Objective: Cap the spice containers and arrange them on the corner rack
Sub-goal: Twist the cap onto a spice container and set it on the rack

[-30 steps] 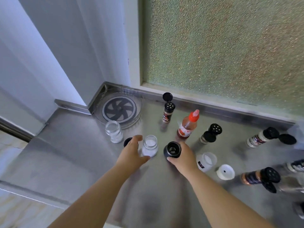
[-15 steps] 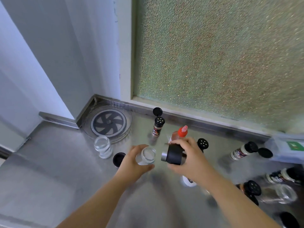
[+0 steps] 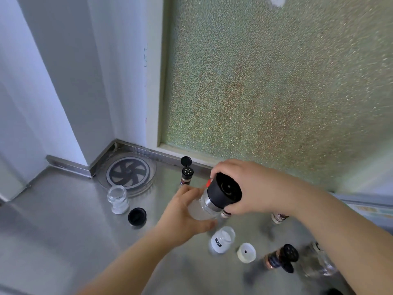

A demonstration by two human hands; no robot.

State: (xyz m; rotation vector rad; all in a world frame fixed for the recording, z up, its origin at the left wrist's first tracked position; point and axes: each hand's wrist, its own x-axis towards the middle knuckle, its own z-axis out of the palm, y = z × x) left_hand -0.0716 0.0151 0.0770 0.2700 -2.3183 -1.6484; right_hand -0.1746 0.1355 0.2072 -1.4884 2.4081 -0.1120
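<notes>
Above a steel surface (image 3: pixel 63 241) that runs into a wall corner, two hands meet over one jar. Behind them stands a pebbled glass pane (image 3: pixel 276 92). At the corner lies a round clear turntable (image 3: pixel 127 173), which I take to be the rack; nothing stands on it yet.

The left hand (image 3: pixel 182 218) wraps the glass jar (image 3: pixel 201 209) from below, fingers closed around its body, holding it off the surface and tilted. The right hand (image 3: pixel 251 188) closes over the black grinder cap (image 3: pixel 225 192), which sits at the jar's mouth on its metal collar. Whether the cap is fully seated I cannot tell.

To do this well, the cap should be squared to the neck before twisting, with the left hand holding the jar steady and only the right turning; a tilted start may cross the thread.

Around them: an open jar (image 3: pixel 118 199) near the turntable, with a loose black lid (image 3: pixel 137 216) just beside it; a shaker (image 3: pixel 186 174) with its flip lid up; a white jar (image 3: pixel 221 240) and white lid (image 3: pixel 246 252) near each other; a brown bottle (image 3: pixel 278 257) lying down. The open jar stands between the hands and the turntable, so the path there needs care.
</notes>
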